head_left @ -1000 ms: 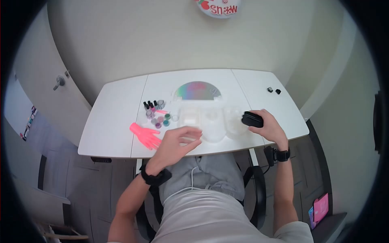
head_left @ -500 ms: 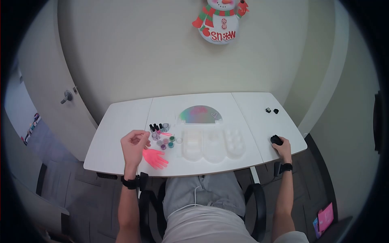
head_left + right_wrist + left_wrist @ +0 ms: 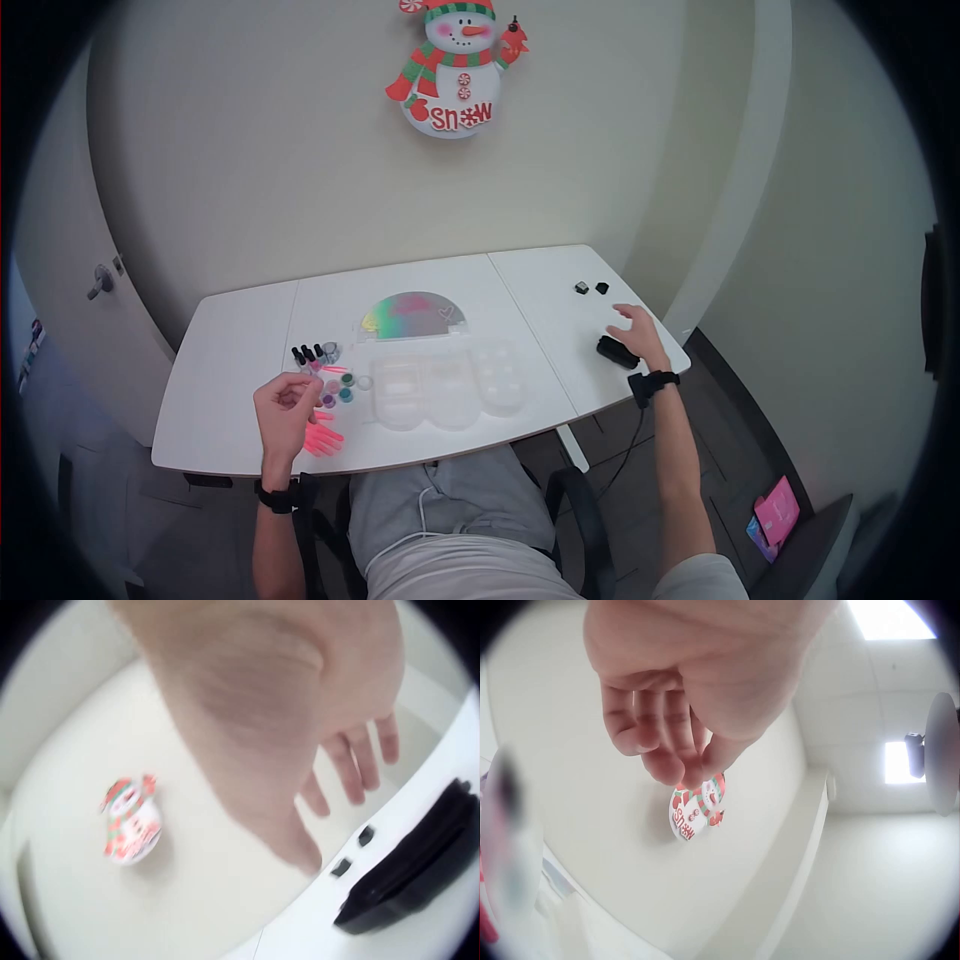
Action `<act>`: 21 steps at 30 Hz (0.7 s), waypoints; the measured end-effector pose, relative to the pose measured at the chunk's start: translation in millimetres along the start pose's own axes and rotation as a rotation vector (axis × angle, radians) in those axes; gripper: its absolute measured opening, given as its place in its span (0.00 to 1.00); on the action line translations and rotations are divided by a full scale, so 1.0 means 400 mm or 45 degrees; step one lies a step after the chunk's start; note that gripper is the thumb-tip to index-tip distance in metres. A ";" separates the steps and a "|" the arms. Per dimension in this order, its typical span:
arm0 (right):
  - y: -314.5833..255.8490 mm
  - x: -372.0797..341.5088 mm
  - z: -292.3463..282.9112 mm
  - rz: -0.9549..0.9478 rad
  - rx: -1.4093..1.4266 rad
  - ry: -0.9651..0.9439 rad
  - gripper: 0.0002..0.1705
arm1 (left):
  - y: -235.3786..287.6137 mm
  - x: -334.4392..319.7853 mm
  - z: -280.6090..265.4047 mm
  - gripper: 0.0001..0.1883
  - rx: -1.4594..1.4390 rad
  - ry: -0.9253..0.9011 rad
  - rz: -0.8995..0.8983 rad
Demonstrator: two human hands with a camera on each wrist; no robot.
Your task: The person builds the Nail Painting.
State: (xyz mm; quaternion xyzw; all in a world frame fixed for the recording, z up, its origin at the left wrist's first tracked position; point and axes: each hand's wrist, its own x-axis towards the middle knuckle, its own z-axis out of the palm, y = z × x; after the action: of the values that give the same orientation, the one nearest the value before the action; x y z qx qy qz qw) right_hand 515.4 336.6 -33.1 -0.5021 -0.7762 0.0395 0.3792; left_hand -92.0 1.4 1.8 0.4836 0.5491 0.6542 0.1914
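Observation:
In the head view my right hand [image 3: 642, 335] hovers above a black oblong case [image 3: 618, 352] lying on the right part of the table. Its fingers are spread and hold nothing; the right wrist view shows the case [image 3: 412, 862] below and apart from the fingertips. My left hand [image 3: 284, 415] is raised over the left part of the table, fingers loosely curled, with nothing visible between them. Beneath it, partly hidden, lies a pink hand-shaped piece [image 3: 324, 441]. Small round jars [image 3: 345, 395] and black-capped nail polish bottles [image 3: 308, 354] stand just beyond this hand.
A clear tray with rounded compartments [image 3: 447, 385] lies mid-table, a half-round iridescent plate [image 3: 412, 316] behind it. Two small dark pieces [image 3: 582, 288] sit at the back right. A snowman sign [image 3: 462, 80] hangs on the wall. The white table's [image 3: 230, 340] front edge borders my lap.
My right hand carried the black case right from beside the clear tray, set it on the table and let go. My left hand moved left from the tray. The head view turned up and right.

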 end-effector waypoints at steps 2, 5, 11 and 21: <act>-0.135 -0.001 -0.008 0.046 0.136 -0.090 0.33 | 0.002 -0.004 0.008 0.05 0.012 -0.052 -0.036; -0.283 0.000 0.026 0.003 0.214 -0.202 0.30 | 0.002 -0.007 0.042 0.06 -0.016 -0.084 -0.074; -0.438 0.039 0.180 0.017 0.179 -0.422 0.30 | 0.102 0.051 0.070 0.25 0.835 -0.449 0.036; -0.496 0.261 0.398 -0.056 0.071 -0.705 0.45 | -0.025 0.366 0.212 0.39 1.313 -0.742 -0.115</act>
State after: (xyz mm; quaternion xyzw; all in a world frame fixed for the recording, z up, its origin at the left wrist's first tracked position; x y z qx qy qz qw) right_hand 245.0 374.3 -1.3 -0.4446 -0.8596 0.1882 0.1672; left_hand -90.7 164.3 48.7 0.6500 0.7409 0.1344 0.1024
